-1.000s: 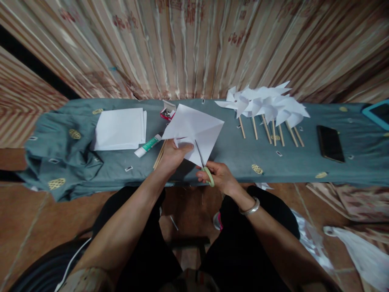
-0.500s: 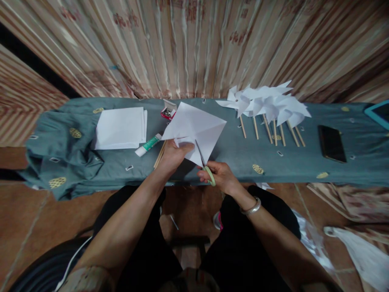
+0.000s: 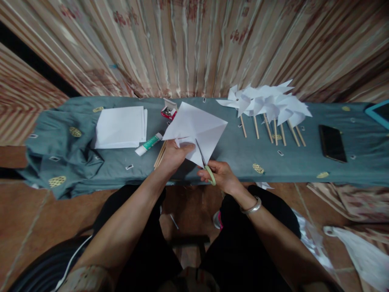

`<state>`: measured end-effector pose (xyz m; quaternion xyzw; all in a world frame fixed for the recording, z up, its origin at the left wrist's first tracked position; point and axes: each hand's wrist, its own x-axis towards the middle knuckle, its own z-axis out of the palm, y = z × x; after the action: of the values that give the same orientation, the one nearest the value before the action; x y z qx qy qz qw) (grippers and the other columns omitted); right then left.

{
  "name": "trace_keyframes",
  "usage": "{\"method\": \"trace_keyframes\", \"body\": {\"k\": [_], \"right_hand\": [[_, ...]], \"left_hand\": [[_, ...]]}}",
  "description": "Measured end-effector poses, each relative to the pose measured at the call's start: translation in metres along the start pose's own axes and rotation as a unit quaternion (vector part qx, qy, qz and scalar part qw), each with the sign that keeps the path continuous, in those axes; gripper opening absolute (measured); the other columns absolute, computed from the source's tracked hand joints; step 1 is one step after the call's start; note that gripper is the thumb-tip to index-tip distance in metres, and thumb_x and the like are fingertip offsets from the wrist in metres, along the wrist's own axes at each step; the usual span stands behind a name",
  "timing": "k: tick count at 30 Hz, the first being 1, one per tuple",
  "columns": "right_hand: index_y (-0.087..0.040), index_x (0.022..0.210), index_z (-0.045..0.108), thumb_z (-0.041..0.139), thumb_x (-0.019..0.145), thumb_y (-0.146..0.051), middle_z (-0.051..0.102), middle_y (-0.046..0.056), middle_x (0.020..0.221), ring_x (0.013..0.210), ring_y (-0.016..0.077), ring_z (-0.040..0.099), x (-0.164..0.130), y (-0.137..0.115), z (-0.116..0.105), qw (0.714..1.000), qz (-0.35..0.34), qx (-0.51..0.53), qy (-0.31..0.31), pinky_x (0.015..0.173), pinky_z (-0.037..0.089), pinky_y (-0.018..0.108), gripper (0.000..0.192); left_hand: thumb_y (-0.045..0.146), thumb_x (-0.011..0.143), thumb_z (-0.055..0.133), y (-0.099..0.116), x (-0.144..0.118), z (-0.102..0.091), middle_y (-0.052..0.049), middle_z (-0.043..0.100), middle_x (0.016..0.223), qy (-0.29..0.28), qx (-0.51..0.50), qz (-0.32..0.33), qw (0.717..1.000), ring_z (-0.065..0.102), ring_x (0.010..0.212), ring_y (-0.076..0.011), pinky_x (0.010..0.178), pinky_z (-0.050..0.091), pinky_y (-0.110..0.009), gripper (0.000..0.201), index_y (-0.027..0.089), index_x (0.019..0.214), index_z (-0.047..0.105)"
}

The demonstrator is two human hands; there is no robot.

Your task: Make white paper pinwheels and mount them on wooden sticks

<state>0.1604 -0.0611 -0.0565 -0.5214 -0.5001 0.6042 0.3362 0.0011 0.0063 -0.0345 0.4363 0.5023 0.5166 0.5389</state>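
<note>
My left hand (image 3: 173, 155) grips the lower left edge of a creased white paper square (image 3: 196, 127), held tilted above the teal-covered bench (image 3: 231, 156). My right hand (image 3: 220, 175) holds green-handled scissors (image 3: 205, 164); their blades reach up into the paper's bottom corner along a crease. A silver bangle sits on my right wrist.
A stack of white sheets (image 3: 120, 127) lies left on the bench, with a glue stick (image 3: 148, 144), wooden sticks (image 3: 159, 155) and a small pin box (image 3: 168, 110) beside it. Several finished paper pinwheels (image 3: 269, 105) lie to the right, then a black phone (image 3: 332, 142). A white bag (image 3: 361, 253) lies on the floor.
The paper and both hands have shifted very slightly; the scissors stay in the bottom corner of the sheet. Nothing else has moved.
</note>
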Motion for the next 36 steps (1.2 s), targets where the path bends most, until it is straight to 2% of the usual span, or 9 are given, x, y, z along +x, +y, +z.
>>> {"method": "trace_keyframes", "body": {"k": [6, 14, 21, 26, 30, 34, 36], "right_hand": [[-0.018, 0.075, 0.068, 0.079, 0.066, -0.056, 0.065, -0.001, 0.062, 0.054, 0.0102, 0.056, 0.0, 0.001, -0.001, 1.0, -0.001, 0.004, -0.01, 0.051, 0.042, 0.022, 0.041], [-0.018, 0.076, 0.069, 0.076, 0.068, -0.059, 0.066, 0.001, 0.063, 0.055, 0.0114, 0.058, 0.0, 0.003, -0.001, 1.0, -0.008, -0.013, -0.002, 0.052, 0.044, 0.023, 0.043], [-0.018, 0.074, 0.068, 0.078, 0.066, -0.058, 0.061, -0.001, 0.058, 0.051, 0.0098, 0.053, 0.0, 0.0, 0.001, 1.0, -0.004, 0.003, 0.002, 0.049, 0.041, 0.023, 0.042], [-0.017, 0.085, 0.069, 0.08, 0.066, -0.055, 0.065, -0.001, 0.065, 0.056, 0.0109, 0.057, -0.001, -0.004, 0.0, 1.0, 0.004, 0.014, -0.021, 0.053, 0.045, 0.023, 0.043], [-0.017, 0.094, 0.068, 0.08, 0.067, -0.053, 0.068, 0.0, 0.071, 0.062, 0.0117, 0.061, -0.007, -0.009, -0.014, 0.998, 0.028, 0.008, -0.06, 0.057, 0.048, 0.023, 0.047], [-0.016, 0.091, 0.069, 0.079, 0.066, -0.06, 0.069, 0.002, 0.071, 0.06, 0.0104, 0.06, -0.015, -0.011, -0.048, 0.994, 0.058, 0.0, -0.097, 0.055, 0.046, 0.022, 0.052], [-0.016, 0.092, 0.07, 0.079, 0.064, -0.062, 0.071, 0.003, 0.073, 0.058, 0.0094, 0.058, -0.017, -0.012, -0.066, 0.996, 0.063, -0.001, -0.061, 0.053, 0.045, 0.021, 0.055]], "left_hand": [[0.024, 0.054, 0.072, -0.001, 0.0, -0.001, 0.0, 0.066, 0.074, -0.009, -0.011, -0.001, 1.0, 0.058, 0.065, -0.0149, 0.065, 0.046, -0.028, 0.028, 0.017, 0.079, 0.062], [0.023, 0.053, 0.072, -0.003, 0.001, -0.001, 0.0, 0.066, 0.075, -0.013, -0.012, 0.0, 1.0, 0.057, 0.065, -0.0145, 0.064, 0.045, -0.028, 0.027, 0.017, 0.078, 0.063], [0.024, 0.055, 0.07, 0.0, -0.002, -0.001, 0.0, 0.064, 0.07, -0.022, -0.007, -0.007, 1.0, 0.055, 0.062, -0.0138, 0.061, 0.043, -0.027, 0.021, 0.017, 0.074, 0.064], [0.022, 0.056, 0.07, -0.001, 0.0, -0.003, 0.0, 0.065, 0.072, -0.021, -0.006, 0.004, 1.0, 0.056, 0.064, -0.0138, 0.062, 0.044, -0.027, 0.02, 0.017, 0.075, 0.064], [0.023, 0.057, 0.072, 0.003, 0.007, -0.009, 0.0, 0.065, 0.073, -0.001, -0.013, 0.009, 1.0, 0.057, 0.064, -0.0143, 0.065, 0.046, -0.029, 0.019, 0.018, 0.074, 0.064], [0.018, 0.056, 0.072, 0.011, 0.013, -0.021, 0.001, 0.063, 0.071, 0.018, -0.006, 0.015, 1.0, 0.057, 0.064, -0.0143, 0.066, 0.046, -0.028, 0.019, 0.021, 0.072, 0.061], [0.017, 0.056, 0.071, 0.012, 0.013, -0.025, 0.001, 0.064, 0.074, 0.014, 0.009, 0.015, 1.0, 0.059, 0.066, -0.0151, 0.068, 0.047, -0.029, 0.022, 0.021, 0.075, 0.061]]}}
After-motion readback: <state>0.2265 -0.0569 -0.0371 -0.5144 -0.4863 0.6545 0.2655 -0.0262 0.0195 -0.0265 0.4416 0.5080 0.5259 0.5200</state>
